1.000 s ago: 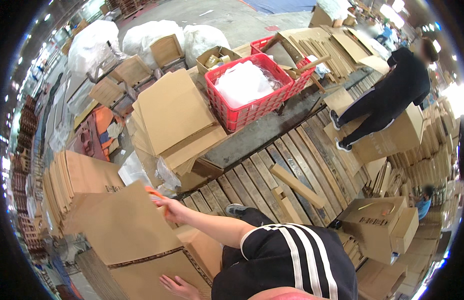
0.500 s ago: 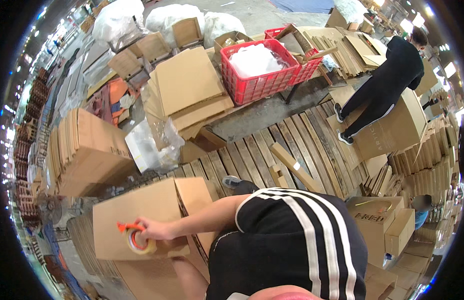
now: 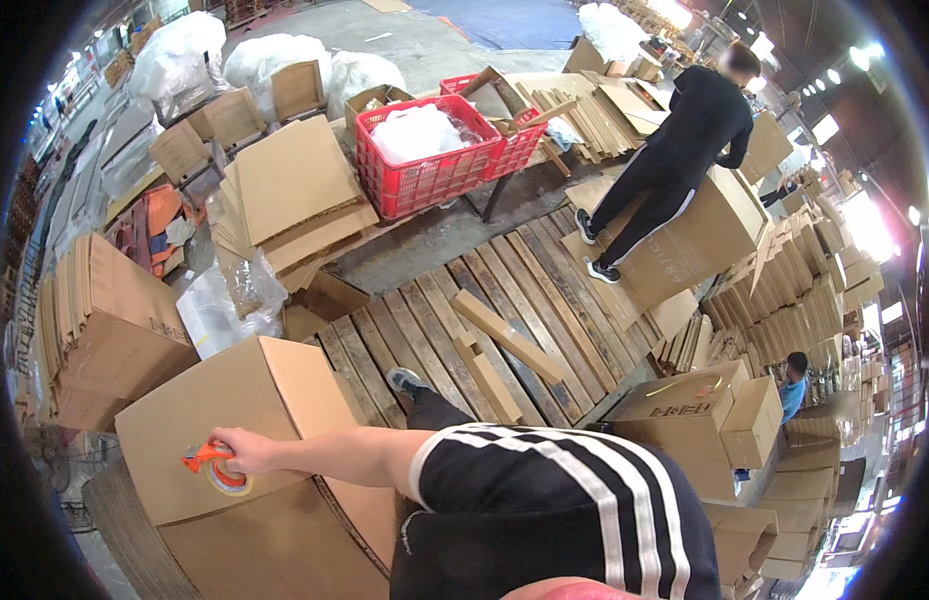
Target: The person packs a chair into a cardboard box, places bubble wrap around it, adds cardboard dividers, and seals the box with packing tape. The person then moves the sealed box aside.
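Note:
My right hand [image 3: 244, 449] is wrapped round an orange-red tape dispenser [image 3: 196, 456] with a roll of tape in it. Beneath it is a large brown cardboard box [image 3: 199, 385], and the dispenser rests on or just above the box's top, along the line where two panels meet. My right arm reaches across the box's near side edge. My left hand does not show.
Flat cardboard is stacked beside the box [image 3: 119, 315] and on a table [image 3: 294, 190]. Red crates [image 3: 404, 190] hold white material. Wooden slats [image 3: 434, 320] carry loose cardboard strips [image 3: 504, 335]. One co-worker [image 3: 689, 130] stands at another carton; another person [image 3: 792, 385] is at right.
My right hand has moved left with the tape dispenser along the box top. My left forearm, earlier visible below the box edge, has gone out of view. The whole view has shifted.

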Demonstrator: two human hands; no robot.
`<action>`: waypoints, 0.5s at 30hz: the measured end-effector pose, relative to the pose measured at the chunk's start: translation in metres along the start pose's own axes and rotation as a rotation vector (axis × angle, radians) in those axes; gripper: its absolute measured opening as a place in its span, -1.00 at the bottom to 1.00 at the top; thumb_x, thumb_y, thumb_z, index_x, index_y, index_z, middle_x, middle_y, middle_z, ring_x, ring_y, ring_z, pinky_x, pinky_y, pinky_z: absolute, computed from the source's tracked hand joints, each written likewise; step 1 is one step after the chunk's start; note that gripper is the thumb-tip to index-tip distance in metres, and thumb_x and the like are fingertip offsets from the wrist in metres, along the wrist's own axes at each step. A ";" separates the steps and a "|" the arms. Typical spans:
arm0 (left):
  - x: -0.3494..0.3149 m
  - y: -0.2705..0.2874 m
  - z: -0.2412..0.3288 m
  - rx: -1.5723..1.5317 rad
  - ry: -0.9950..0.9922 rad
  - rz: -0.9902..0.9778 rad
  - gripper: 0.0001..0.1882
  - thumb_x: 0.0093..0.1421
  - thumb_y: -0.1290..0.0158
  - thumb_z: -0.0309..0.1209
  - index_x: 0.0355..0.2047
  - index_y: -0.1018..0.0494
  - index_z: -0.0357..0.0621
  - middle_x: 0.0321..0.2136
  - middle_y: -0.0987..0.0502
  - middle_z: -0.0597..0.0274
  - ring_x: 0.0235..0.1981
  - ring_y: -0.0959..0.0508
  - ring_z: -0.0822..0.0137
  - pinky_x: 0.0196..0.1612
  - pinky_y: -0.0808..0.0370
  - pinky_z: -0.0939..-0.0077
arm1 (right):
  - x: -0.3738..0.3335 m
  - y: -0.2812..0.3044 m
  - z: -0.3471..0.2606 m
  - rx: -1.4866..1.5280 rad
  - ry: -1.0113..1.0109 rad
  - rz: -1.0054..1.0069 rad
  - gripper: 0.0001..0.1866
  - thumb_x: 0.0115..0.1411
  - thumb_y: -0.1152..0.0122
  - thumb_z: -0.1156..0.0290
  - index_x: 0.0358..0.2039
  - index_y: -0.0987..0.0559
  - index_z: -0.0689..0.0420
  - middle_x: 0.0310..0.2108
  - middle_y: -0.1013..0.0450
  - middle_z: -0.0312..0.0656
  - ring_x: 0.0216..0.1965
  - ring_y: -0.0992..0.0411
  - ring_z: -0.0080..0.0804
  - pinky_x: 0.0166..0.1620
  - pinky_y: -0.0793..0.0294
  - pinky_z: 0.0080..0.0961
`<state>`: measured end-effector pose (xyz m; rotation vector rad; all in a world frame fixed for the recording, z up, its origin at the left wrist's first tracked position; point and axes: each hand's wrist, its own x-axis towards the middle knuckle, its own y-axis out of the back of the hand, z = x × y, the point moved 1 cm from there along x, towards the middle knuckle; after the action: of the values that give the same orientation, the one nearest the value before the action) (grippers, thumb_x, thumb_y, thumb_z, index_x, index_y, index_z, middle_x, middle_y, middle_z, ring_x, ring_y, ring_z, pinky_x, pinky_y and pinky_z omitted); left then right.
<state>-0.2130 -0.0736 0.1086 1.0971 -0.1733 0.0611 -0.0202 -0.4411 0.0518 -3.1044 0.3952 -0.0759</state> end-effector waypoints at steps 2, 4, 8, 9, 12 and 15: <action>-0.021 0.012 -0.004 0.185 -0.019 0.033 -0.24 0.52 0.02 0.13 0.40 -0.40 -0.32 0.39 -0.41 -0.28 0.38 -0.42 -0.30 0.40 -0.35 -0.25 | -0.004 -0.003 -0.004 -0.040 0.060 0.078 -0.38 0.08 -0.23 0.52 0.22 -0.41 0.19 0.00 -0.55 0.17 0.11 -0.52 0.20 0.16 -0.55 -0.01; -0.029 0.007 -0.008 0.336 -0.053 0.043 -0.23 0.52 0.02 0.14 0.40 -0.39 -0.32 0.39 -0.41 -0.28 0.38 -0.42 -0.30 0.41 -0.34 -0.27 | -0.006 -0.004 -0.007 -0.014 0.049 0.069 -0.40 0.08 -0.23 0.51 0.20 -0.42 0.19 -0.01 -0.56 0.17 0.11 -0.52 0.21 0.16 -0.55 0.00; -0.025 -0.020 -0.024 0.577 -0.044 0.055 -0.22 0.51 0.02 0.15 0.40 -0.39 -0.31 0.39 -0.41 -0.29 0.38 -0.42 -0.30 0.41 -0.33 -0.29 | -0.005 -0.005 -0.009 -0.049 -0.012 0.040 -0.43 0.09 -0.23 0.50 0.17 -0.43 0.20 0.00 -0.56 0.17 0.12 -0.52 0.21 0.16 -0.55 0.00; -0.022 -0.026 -0.027 0.629 -0.041 0.069 -0.21 0.51 0.02 0.16 0.40 -0.39 -0.31 0.39 -0.41 -0.29 0.39 -0.41 -0.30 0.42 -0.32 -0.29 | -0.004 -0.006 -0.009 -0.016 -0.013 0.043 -0.43 0.09 -0.24 0.50 0.16 -0.43 0.20 0.00 -0.56 0.17 0.12 -0.52 0.20 0.16 -0.55 -0.01; -0.017 -0.028 -0.031 0.645 -0.111 0.248 -0.21 0.51 0.03 0.17 0.40 -0.41 -0.31 0.39 -0.41 -0.29 0.38 -0.42 -0.31 0.42 -0.31 -0.32 | -0.002 -0.012 -0.008 0.025 0.007 0.086 -0.45 0.09 -0.25 0.49 0.15 -0.44 0.22 0.01 -0.57 0.18 0.09 -0.54 0.20 0.13 -0.56 -0.02; -0.016 -0.016 -0.032 0.619 -0.123 0.196 -0.25 0.51 0.01 0.14 0.36 -0.45 -0.30 0.35 -0.46 -0.29 0.35 -0.46 -0.33 0.39 -0.35 -0.33 | -0.005 -0.018 -0.004 -0.030 0.054 0.148 -0.44 0.09 -0.25 0.49 0.15 -0.46 0.23 -0.01 -0.58 0.17 0.06 -0.56 0.17 0.09 -0.59 -0.05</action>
<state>-0.2230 -0.0520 0.0779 1.6995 -0.3892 0.2338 -0.0211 -0.4223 0.0556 -3.0957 0.6322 -0.1532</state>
